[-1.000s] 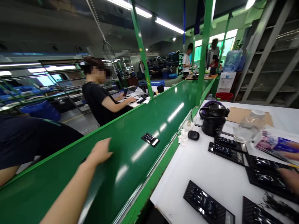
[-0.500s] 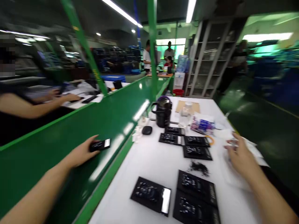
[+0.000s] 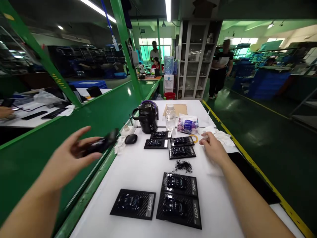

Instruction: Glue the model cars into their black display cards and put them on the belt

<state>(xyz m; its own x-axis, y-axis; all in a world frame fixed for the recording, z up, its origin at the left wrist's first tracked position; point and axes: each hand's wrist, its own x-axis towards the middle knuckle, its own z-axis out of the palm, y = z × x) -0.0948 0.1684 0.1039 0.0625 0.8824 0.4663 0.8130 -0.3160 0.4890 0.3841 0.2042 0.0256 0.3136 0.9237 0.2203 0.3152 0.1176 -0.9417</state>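
Note:
My left hand (image 3: 66, 155) is raised at the left, over the green channel beside the table. Its fingers are curled round a dark model car on a base (image 3: 99, 145), smeared by motion. My right hand (image 3: 213, 148) is low over the right side of the table, fingers loosely bent with a gap and nothing visible between them. White tissue (image 3: 224, 137) lies beside it, and a yellow tape ring (image 3: 194, 138) is just left of its fingertips. In front lie black model cars on black plates: a single one (image 3: 133, 203) and an adjoining pair (image 3: 177, 185), (image 3: 178, 210).
Several more car plates (image 3: 182, 152) lie farther back, behind a pile of small black screw-like bits (image 3: 183, 166). Beyond are a black jug (image 3: 146, 117), a clear bottle (image 3: 170, 117), a purple packet (image 3: 187, 125) and a black mouse (image 3: 131, 139). One person (image 3: 220, 69) stands in the aisle.
My view has turned right. My left hand has lifted the dark model car towards me and tilted it. My right hand stays near the tissue.

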